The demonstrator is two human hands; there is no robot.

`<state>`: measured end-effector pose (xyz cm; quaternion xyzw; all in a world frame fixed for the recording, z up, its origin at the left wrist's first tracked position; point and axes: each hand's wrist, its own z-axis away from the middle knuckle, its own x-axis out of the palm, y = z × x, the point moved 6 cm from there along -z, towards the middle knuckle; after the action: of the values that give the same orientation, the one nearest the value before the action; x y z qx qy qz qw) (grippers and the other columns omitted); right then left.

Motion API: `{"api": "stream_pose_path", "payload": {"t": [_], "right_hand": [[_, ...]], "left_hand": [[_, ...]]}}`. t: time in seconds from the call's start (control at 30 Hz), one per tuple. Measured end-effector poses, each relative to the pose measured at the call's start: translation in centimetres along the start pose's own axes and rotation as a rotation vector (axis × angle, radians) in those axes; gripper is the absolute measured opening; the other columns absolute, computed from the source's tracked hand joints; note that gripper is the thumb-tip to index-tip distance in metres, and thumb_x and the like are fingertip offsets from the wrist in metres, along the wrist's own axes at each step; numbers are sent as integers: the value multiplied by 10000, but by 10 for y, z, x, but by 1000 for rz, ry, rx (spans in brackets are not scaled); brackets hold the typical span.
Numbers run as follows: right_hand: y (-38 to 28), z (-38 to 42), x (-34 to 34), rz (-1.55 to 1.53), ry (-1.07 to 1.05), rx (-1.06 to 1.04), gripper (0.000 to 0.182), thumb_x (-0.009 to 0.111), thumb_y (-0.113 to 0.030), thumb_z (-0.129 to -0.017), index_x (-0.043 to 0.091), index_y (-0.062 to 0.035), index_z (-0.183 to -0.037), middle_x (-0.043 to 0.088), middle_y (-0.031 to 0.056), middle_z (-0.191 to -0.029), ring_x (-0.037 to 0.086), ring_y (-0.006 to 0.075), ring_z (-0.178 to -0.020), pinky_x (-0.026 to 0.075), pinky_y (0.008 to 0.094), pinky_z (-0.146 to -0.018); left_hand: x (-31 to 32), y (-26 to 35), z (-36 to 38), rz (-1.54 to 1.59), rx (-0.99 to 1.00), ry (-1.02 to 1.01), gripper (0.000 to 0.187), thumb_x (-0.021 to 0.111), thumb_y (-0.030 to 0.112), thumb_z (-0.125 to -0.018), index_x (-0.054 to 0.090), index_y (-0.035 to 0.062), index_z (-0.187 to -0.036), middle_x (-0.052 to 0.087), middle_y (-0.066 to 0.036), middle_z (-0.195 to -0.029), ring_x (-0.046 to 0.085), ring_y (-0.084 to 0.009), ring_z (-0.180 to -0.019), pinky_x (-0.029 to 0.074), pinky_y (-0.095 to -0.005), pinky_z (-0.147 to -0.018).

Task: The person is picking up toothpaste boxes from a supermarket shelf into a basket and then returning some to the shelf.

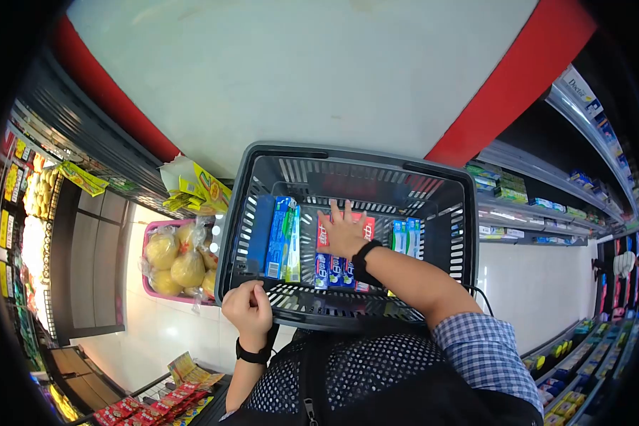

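A dark grey plastic shopping basket [468,234] stands in front of my body. Inside it, my right hand [344,233] lies with fingers spread on red boxes [368,226], partly hiding them. Just below are several blue toothpaste-like boxes [334,271] in a row. Long blue and green boxes [282,238] lie along the basket's left side, and blue-white-green boxes [406,236] sit to the right of my hand. My left hand [248,309] is curled closed at the basket's near left corner; whether it grips the rim is hidden. Both wrists wear black bands.
A pink crate [149,266] of bagged yellow fruit sits on the floor left of the basket. Shelves of boxed goods [539,202] run along the right. Red packets [160,405] fill a rack at lower left. A white wall panel [298,78] with red edges stands ahead.
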<state>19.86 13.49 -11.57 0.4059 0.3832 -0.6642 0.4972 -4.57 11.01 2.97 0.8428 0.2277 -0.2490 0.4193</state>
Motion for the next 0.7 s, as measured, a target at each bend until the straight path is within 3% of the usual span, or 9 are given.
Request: {"api": "stream_pose_path", "payload": {"t": [0.1, 0.27, 0.4, 0.47, 0.5, 0.53, 0.6, 0.7], "right_hand": [[2, -13, 13, -177, -83, -5, 949, 709, -597, -686, 266, -280, -1464, 188, 154, -1515, 128, 458, -1386, 124, 781, -975], [11, -7, 26, -161, -87, -19, 974, 709, -609, -681, 270, -226, -1461, 232, 161, -1492, 148, 456, -1378, 146, 769, -985], [18, 6, 22, -151, 98, -28, 960, 736, -579, -657, 334, -173, -1429, 288, 156, -1458, 176, 437, -1371, 187, 746, -995], [-13, 17, 16, 144, 193, -277, 965, 741, -563, -655, 313, -196, -1437, 221, 168, -1489, 130, 436, -1389, 177, 748, -991], [-26, 24, 25, 107, 157, -377, 878, 724, -575, -658, 416, -198, -1388, 237, 149, -1493, 121, 409, -1401, 162, 757, -987], [-31, 27, 27, 105, 151, -374, 878, 724, -575, -658, 416, -198, -1388, 237, 149, -1493, 121, 409, -1401, 162, 757, -987], [-34, 28, 44, 184, -132, -311, 820, 697, -628, -644, 529, -183, -1311, 302, 137, -1471, 141, 392, -1397, 176, 746, -989], [-21, 25, 51, 224, -107, -365, 786, 668, -670, -639, 582, -191, -1256, 356, 128, -1436, 139, 372, -1402, 198, 712, -1003]], "left_hand": [[0, 0, 2, 0, 10, 26, 56, 593, 30, -746, 643, 43, -724, 486, -30, -483, 470, -193, -433, 354, -330, -494], [0, -1, 4, 0, 14, 0, 62, 586, 32, -758, 643, 44, -737, 471, -24, -476, 457, -192, -429, 350, -333, -497], [1, -3, 3, 24, 9, 6, 68, 579, 34, -765, 642, 43, -740, 472, -24, -480, 448, -191, -429, 347, -333, -499], [1, -3, 1, 30, 9, 2, 70, 578, 34, -764, 643, 42, -741, 478, -25, -486, 448, -190, -430, 348, -331, -499], [2, -2, 2, 32, 6, 4, 71, 576, 34, -764, 643, 42, -742, 484, -26, -491, 448, -189, -431, 349, -329, -500], [2, -1, 2, 33, 4, -2, 71, 576, 34, -764, 643, 42, -742, 484, -26, -491, 448, -189, -431, 349, -329, -500], [1, -1, 1, 30, -1, -6, 70, 577, 35, -762, 643, 42, -741, 496, -29, -499, 445, -188, -427, 349, -327, -501], [0, -1, 2, 20, 7, -20, 71, 576, 34, -760, 643, 42, -739, 494, -29, -498, 440, -189, -425, 348, -328, -501]]}}
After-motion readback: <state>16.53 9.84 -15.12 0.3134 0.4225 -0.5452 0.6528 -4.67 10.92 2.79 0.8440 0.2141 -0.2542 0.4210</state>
